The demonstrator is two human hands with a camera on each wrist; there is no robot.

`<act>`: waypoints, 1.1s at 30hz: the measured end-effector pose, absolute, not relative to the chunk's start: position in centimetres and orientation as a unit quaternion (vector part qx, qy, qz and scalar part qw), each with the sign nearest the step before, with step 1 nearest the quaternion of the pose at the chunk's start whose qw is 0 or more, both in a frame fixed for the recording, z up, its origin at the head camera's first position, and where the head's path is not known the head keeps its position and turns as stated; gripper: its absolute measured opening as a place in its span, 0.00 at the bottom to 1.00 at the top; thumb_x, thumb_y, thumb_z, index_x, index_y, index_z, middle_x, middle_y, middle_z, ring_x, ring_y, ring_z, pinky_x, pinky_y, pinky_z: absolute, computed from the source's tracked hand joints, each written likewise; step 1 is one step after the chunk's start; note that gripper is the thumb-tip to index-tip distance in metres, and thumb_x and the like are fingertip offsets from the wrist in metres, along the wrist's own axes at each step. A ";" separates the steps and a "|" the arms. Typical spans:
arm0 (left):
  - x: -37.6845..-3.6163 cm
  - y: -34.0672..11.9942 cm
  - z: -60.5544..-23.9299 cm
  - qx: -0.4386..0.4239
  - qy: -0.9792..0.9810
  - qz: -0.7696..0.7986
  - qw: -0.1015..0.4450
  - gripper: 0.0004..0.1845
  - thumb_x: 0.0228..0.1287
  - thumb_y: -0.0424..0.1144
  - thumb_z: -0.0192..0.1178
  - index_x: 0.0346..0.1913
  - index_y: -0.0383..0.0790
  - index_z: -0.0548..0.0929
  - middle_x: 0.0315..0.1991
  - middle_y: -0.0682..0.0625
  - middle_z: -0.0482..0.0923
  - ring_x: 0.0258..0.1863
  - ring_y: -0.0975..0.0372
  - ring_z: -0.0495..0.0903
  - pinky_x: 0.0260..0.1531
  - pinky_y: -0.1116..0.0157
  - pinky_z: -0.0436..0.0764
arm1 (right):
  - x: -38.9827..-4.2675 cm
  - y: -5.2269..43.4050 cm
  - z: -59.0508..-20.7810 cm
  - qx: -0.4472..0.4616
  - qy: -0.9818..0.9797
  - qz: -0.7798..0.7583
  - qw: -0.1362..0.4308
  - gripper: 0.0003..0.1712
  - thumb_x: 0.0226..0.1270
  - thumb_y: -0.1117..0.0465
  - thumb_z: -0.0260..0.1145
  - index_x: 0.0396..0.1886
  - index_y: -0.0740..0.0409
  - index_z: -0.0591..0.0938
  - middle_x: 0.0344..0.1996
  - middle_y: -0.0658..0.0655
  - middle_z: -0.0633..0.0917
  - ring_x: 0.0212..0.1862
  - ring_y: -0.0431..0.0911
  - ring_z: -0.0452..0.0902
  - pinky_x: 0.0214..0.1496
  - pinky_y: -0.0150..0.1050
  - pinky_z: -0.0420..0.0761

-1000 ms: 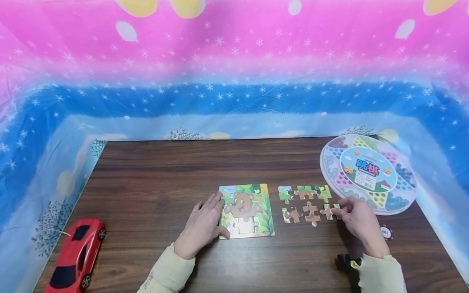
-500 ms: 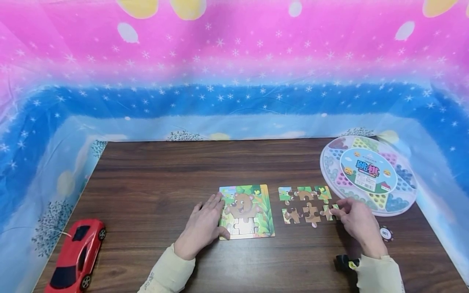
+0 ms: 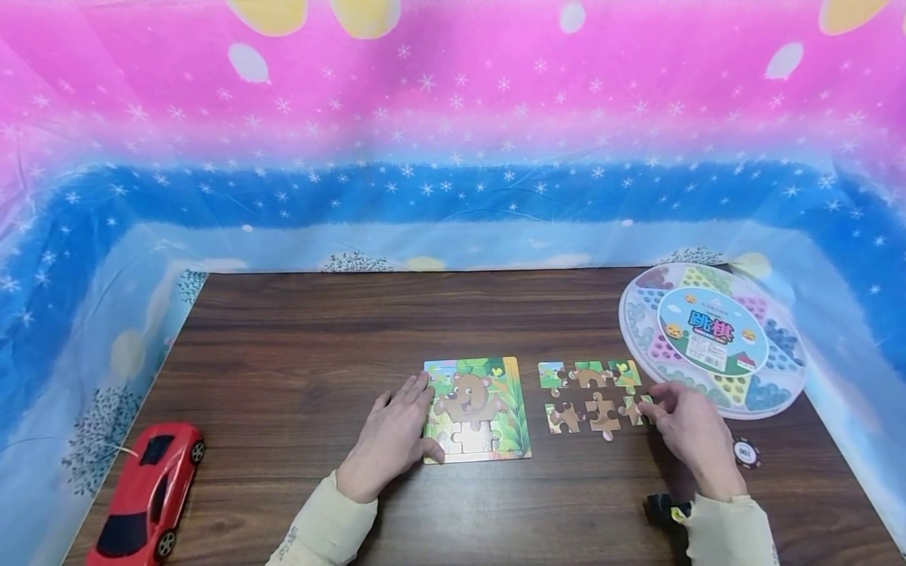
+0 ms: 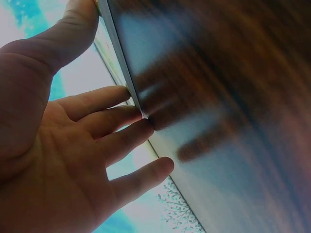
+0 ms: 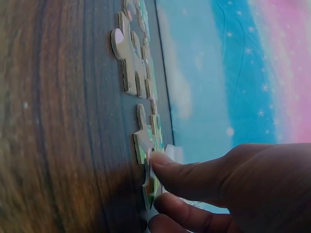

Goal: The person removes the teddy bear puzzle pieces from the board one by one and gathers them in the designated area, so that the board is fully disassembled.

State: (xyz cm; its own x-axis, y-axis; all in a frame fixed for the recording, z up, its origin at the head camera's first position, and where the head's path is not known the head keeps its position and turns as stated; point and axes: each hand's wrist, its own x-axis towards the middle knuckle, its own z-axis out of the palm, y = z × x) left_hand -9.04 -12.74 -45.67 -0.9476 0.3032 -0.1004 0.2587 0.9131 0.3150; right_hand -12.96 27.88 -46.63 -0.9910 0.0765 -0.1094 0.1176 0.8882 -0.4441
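Note:
A square bear puzzle board (image 3: 488, 401) lies flat on the dark wooden table (image 3: 304, 369). My left hand (image 3: 406, 417) rests on its left edge with straight fingers (image 4: 121, 141), the thumb at the bottom corner. To the right lie several loose puzzle pieces (image 3: 591, 393) in two rows. My right hand (image 3: 654, 402) pinches the rightmost puzzle piece (image 3: 635, 409) of the lower row between thumb and fingers. In the right wrist view that piece (image 5: 149, 182) sits flat on the table beside the other pieces (image 5: 131, 58).
A round Chinese checkers box (image 3: 711, 338) sits at the back right, close to my right hand. A poker chip (image 3: 745, 453) and a small black object (image 3: 661, 507) lie near my right wrist. A red toy car (image 3: 145, 491) stands at the front left corner. Patterned plastic sheeting surrounds the table.
My right hand has shifted very slightly at the rightmost piece. The left hand and the board have stayed in place.

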 end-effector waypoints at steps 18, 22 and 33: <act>-9.0 -12.8 -45.7 0.142 0.975 0.153 0.076 0.51 0.36 0.56 0.75 0.64 0.30 0.73 0.71 0.37 0.62 0.70 0.46 0.62 0.60 0.40 0.66 | -12.7 18.8 -45.1 -0.052 0.961 -0.271 -0.021 0.16 0.65 0.51 0.67 0.47 0.55 0.83 0.24 0.46 0.82 0.22 0.39 0.73 0.25 0.39 0.71; -9.0 -12.8 -45.7 0.143 0.974 0.157 0.076 0.50 0.37 0.56 0.75 0.64 0.30 0.73 0.70 0.36 0.62 0.69 0.46 0.62 0.60 0.40 0.66 | -12.4 15.8 -45.3 -0.105 0.955 -0.276 -0.019 0.14 0.63 0.53 0.70 0.45 0.54 0.84 0.25 0.45 0.79 0.25 0.39 0.71 0.25 0.37 0.72; -9.2 -12.9 -45.6 0.145 0.973 0.155 0.085 0.53 0.36 0.58 0.74 0.66 0.30 0.71 0.71 0.37 0.60 0.70 0.46 0.61 0.60 0.40 0.65 | -11.0 8.8 -46.4 -0.252 0.918 -0.297 0.067 0.22 0.61 0.51 0.71 0.52 0.55 0.81 0.38 0.48 0.77 0.33 0.38 0.73 0.34 0.34 0.76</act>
State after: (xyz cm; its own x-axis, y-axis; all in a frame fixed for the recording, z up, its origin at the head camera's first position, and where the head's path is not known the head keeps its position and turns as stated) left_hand -9.17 -12.87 -45.64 -0.9431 0.3097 -0.1214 0.2567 0.9097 0.3263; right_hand -11.01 8.84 -46.42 -0.8638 -0.5032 0.0262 -0.4230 0.6960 -0.5803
